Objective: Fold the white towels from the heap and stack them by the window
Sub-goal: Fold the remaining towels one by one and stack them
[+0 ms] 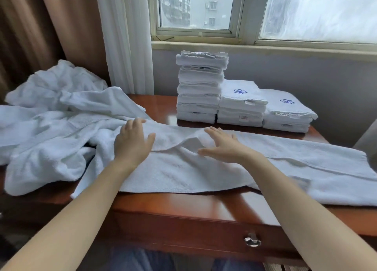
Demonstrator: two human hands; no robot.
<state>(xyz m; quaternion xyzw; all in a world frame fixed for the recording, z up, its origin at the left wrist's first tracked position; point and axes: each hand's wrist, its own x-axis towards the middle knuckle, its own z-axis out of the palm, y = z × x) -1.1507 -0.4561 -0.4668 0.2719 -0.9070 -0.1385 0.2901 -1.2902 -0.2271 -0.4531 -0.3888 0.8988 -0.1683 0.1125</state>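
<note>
A long white towel [265, 168] lies stretched across the wooden desk [183, 205], folded lengthwise with a raised wrinkle in its middle. My left hand [132, 142] rests flat on the towel's left part, fingers straight. On the wrinkle to the right, my right hand [224, 146] presses with spread fingers. A heap of crumpled white towels [51, 111] fills the desk's left side. Below the window stand three stacks of folded towels: a tall one [201, 87], a middle one [241, 105] and a low one [287, 113], the last two showing a blue logo on top.
A window sill [244, 46] runs behind the stacks. White and brown curtains [126, 36] hang at the left. The desk has a drawer with a metal pull [252, 240] at its front. The towel's right end overhangs the desk edge.
</note>
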